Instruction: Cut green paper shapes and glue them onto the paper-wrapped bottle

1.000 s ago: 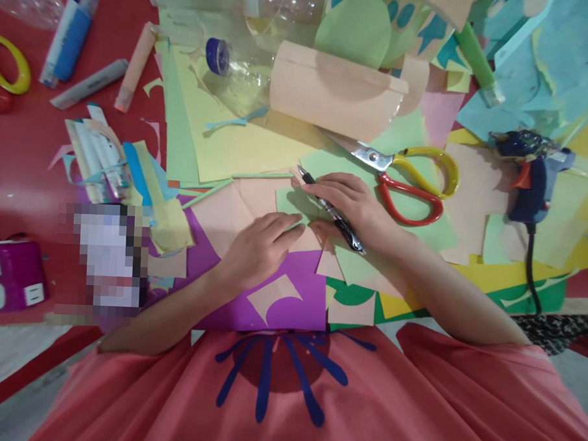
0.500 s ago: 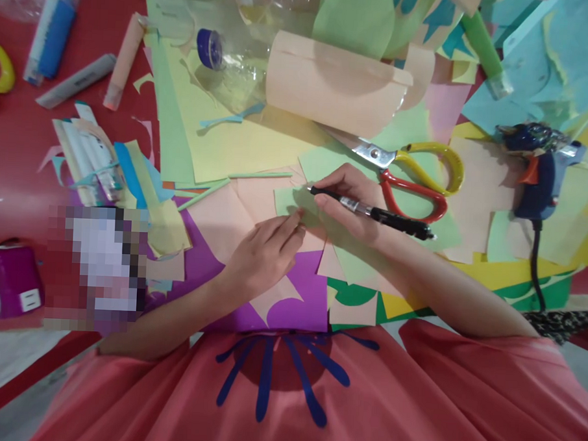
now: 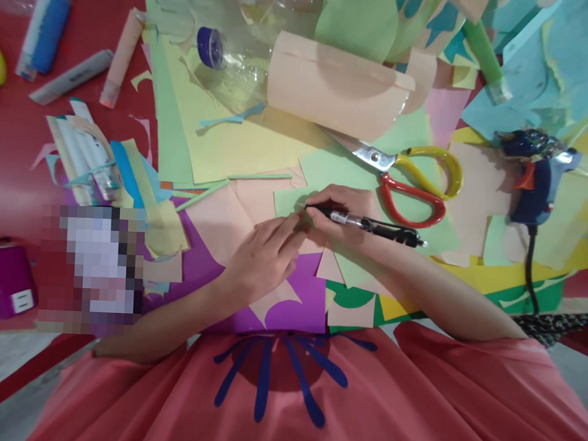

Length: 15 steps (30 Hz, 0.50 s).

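My right hand (image 3: pixel 348 210) is closed around a black pen (image 3: pixel 384 229), its tip pointing left and down at a small light green paper (image 3: pixel 286 199). My left hand (image 3: pixel 258 261) lies palm down on the papers with its fingers stretched towards the pen tip. The two hands' fingertips almost meet there, and what lies right under them is hidden. Just beyond my right hand rest scissors (image 3: pixel 380 160) with one yellow and one red handle. Below my left hand is a purple sheet (image 3: pixel 307 309) with peach scraps on it.
A clear bottle with a purple cap (image 3: pixel 210 48) lies behind, wrapped in peach paper (image 3: pixel 336 79). To the right is a blue glue gun (image 3: pixel 536 185) with its cord. Markers (image 3: pixel 51 31) and a bundle of pens (image 3: pixel 85 149) lie at left on the red table (image 3: pixel 14 156).
My right hand has come down and slightly left with the pen, bringing its tip nearer to my left fingertips. My left hand has stayed almost in place.
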Each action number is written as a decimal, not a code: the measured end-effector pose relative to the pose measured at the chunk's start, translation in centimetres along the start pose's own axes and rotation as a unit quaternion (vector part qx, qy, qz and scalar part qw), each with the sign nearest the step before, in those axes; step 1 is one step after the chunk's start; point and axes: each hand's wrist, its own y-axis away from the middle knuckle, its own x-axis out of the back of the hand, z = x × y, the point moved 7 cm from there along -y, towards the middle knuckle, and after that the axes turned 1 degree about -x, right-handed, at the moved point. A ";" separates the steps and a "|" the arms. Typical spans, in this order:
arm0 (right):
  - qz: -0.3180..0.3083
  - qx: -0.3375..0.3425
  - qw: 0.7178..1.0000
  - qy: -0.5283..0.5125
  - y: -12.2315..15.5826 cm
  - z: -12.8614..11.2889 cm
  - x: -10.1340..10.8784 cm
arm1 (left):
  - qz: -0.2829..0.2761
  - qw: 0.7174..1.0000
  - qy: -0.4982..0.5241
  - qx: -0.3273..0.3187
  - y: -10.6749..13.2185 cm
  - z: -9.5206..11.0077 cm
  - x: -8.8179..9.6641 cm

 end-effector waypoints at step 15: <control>-0.006 0.023 1.000 0.016 0.0 0.5 -0.4 | 0.010 1.000 0.020 0.016 0.1 -0.1 -0.1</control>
